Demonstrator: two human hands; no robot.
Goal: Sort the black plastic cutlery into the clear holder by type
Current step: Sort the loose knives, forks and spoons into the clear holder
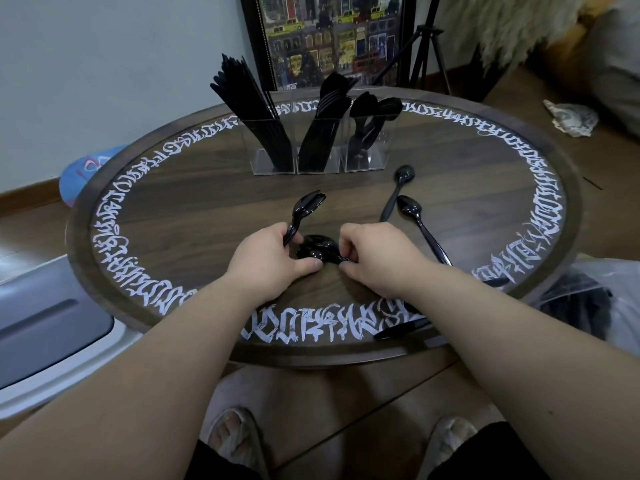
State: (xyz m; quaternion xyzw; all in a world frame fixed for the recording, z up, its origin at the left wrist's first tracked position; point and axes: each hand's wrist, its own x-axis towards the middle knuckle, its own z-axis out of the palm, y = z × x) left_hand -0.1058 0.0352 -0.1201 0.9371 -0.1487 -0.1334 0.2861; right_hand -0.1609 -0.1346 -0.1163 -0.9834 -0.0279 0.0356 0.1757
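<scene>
Round dark wood table (180,202) with white script ring round the rim. Clear holder (320,161) standing at far centre of table, three compartments side by side: knives (252,109) upright in the left one, forks (327,116) in the middle, spoons (369,123) in the right.

Left hand (273,259) nearer than the holder, fingers curled round the handles of a few black pieces (306,207), heads sticking up and away toward the holder; one head looks like a spoon, another shows tines, exact count unclear. Right hand (374,256) just beside the left hand, fingertips pinching the handle end of black spoons (320,245) lying on the table between both hands; bowls stacked or overlapping, number unclear.

Two loose spoons (403,188) (420,225) lying flat on the table, nearer than the holder's right compartment and right of the right hand, handles crossing or nearly so. More black handles (401,329) near the table's near rim under the right forearm, type unclear.

Beyond the holder: framed picture (332,39) leaning on the wall, tripod legs (424,46) beside it. Clear plastic bag (602,296) holding dark items off the table's right edge.
</scene>
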